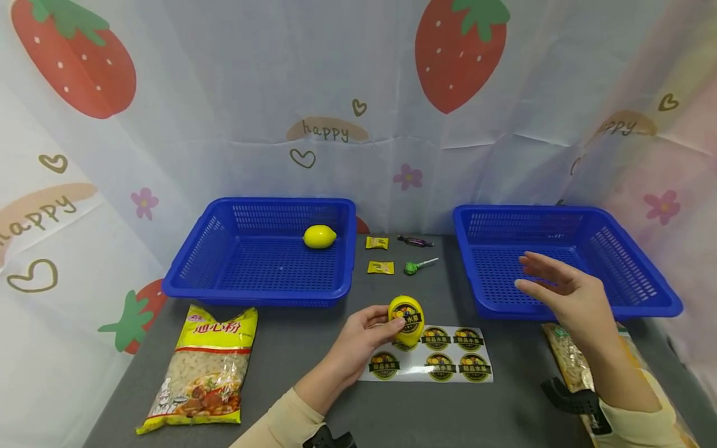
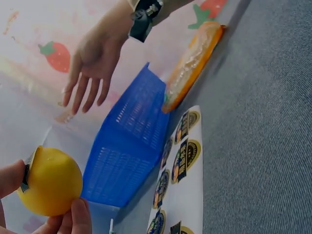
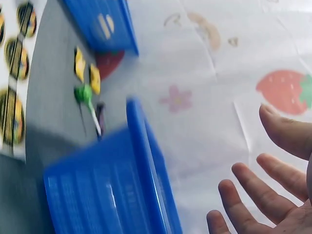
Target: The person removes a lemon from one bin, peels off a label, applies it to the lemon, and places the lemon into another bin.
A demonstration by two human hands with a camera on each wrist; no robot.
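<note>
My left hand (image 1: 355,339) holds a yellow lemon (image 1: 417,336) between thumb and fingers, over the sticker sheet (image 1: 414,376). A round black-and-gold sticker (image 1: 413,317) lies on the lemon's near side, under the thumb. One edge of the sticker stands off the curved skin in the left wrist view, where the lemon (image 2: 56,183) shows from the side. My right hand (image 1: 574,298) is raised near the front of the right blue basket (image 1: 566,308), its fingers spread and relaxed with nothing in them. Several round stickers remain on the white sheet.
Another lemon (image 1: 319,236) lies in the left blue basket (image 1: 257,295). Between the baskets are two yellow-wrapped candies (image 1: 381,267), a purple-wrapped candy (image 1: 416,241) and a green lollipop (image 1: 411,268). A pasta bag (image 1: 204,367) lies front left; another food bag (image 1: 566,358) is under the right forearm.
</note>
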